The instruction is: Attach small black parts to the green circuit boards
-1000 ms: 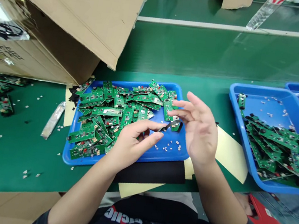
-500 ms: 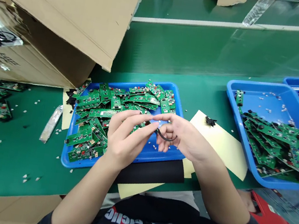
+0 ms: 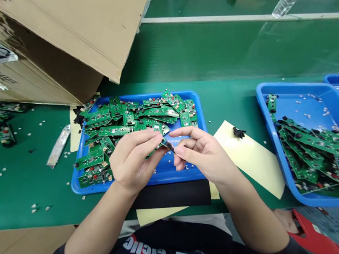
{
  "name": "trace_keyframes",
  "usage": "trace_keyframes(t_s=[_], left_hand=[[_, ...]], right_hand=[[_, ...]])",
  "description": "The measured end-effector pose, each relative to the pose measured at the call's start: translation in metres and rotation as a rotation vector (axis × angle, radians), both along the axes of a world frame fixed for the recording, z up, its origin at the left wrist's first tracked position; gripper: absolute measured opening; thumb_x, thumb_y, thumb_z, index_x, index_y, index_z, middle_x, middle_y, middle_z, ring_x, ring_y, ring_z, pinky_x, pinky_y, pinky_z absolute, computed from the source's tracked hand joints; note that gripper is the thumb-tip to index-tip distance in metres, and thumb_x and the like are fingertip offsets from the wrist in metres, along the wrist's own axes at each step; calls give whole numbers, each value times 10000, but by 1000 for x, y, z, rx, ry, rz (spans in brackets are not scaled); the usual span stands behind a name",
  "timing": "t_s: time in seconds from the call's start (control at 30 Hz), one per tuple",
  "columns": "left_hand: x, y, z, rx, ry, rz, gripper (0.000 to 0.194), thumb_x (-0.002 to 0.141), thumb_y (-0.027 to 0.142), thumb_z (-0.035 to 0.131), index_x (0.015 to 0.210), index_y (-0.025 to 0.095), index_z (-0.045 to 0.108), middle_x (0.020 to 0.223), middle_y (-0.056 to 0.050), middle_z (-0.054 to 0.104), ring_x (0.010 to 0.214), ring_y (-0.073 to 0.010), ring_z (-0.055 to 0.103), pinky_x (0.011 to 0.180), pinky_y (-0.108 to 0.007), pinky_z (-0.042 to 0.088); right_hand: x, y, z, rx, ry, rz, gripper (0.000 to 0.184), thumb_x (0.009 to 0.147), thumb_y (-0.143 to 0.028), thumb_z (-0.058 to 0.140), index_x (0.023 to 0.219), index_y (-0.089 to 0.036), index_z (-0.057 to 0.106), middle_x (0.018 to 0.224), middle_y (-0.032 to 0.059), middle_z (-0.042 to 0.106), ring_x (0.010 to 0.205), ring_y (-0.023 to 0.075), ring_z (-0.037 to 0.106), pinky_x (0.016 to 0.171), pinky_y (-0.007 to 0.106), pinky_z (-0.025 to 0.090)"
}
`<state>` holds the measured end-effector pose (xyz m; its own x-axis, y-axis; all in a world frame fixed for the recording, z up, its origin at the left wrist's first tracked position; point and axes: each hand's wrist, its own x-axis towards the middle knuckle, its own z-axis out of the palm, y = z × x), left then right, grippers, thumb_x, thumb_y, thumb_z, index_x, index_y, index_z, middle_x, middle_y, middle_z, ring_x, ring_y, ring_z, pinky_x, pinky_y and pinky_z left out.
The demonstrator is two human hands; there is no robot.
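Over the near edge of a blue tray (image 3: 164,175), a black strip (image 3: 169,145) hangs between the two hands: the left hand (image 3: 134,160) curls over and pinches one end at its fingertips, and the right hand (image 3: 202,152) nips the other between thumb and fingers, its index finger lifted away. The tray sits on a green surface (image 3: 16,189), its floor heaped with green circuit boards (image 3: 114,130). Under its near rim lies a black sheet (image 3: 175,193); right of it, a cream paper (image 3: 254,165) carries a clump of black bits (image 3: 238,132). Farther right, a second tray (image 3: 290,107) holds more boards with black round parts, and a third tray (image 3: 338,80) beyond it is full of dark pieces. On the left, an open cardboard box (image 3: 78,15) with a torn edge leans over the surface, near loose boards (image 3: 5,134), a silvery packet (image 3: 58,146) and scattered pale bits (image 3: 34,208). At the back, a pale rail (image 3: 204,19) crosses the green, with clear plastic (image 3: 285,4) against it. Low at the right, something red (image 3: 324,243) rests beside blue denim (image 3: 338,231).
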<state>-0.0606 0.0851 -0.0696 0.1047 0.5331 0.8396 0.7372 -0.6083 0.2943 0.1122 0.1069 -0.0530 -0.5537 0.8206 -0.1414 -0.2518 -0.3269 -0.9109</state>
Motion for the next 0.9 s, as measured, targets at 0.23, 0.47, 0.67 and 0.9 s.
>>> trace_keyframes(t_s=[0.23, 0.47, 0.67, 0.9], left_hand=[[0, -2, 0, -13, 37, -8, 354, 667, 135, 792, 979, 213, 646, 922, -46, 744, 827, -206, 711, 686, -316, 586], [1, -3, 2, -35, 63, 8, 311, 688, 148, 781, 960, 212, 646, 907, -40, 752, 802, -201, 719, 658, -305, 595], [-2, -1, 6, -214, -13, -139, 298, 740, 164, 744, 1018, 199, 644, 970, -52, 740, 870, -192, 713, 735, -306, 603], [-7, -4, -2, -387, -306, -289, 398, 671, 173, 804, 1036, 218, 653, 960, -51, 724, 868, -200, 702, 748, -336, 602]], right_hand=[[2, 1, 0, 42, -12, -29, 203, 793, -187, 630, 982, -181, 556, 603, -65, 627, 528, 66, 606, 544, 194, 533], [1, 0, -2, 137, -146, -45, 141, 793, -267, 653, 865, -163, 590, 621, -39, 623, 541, 83, 618, 537, 214, 529], [1, -1, -6, 346, -210, -136, 123, 802, -277, 648, 765, -160, 640, 662, -15, 646, 576, 87, 615, 577, 223, 517], [2, -2, -3, 474, -221, -141, 69, 803, -225, 649, 775, -169, 677, 722, -4, 687, 595, 79, 620, 558, 189, 503]])
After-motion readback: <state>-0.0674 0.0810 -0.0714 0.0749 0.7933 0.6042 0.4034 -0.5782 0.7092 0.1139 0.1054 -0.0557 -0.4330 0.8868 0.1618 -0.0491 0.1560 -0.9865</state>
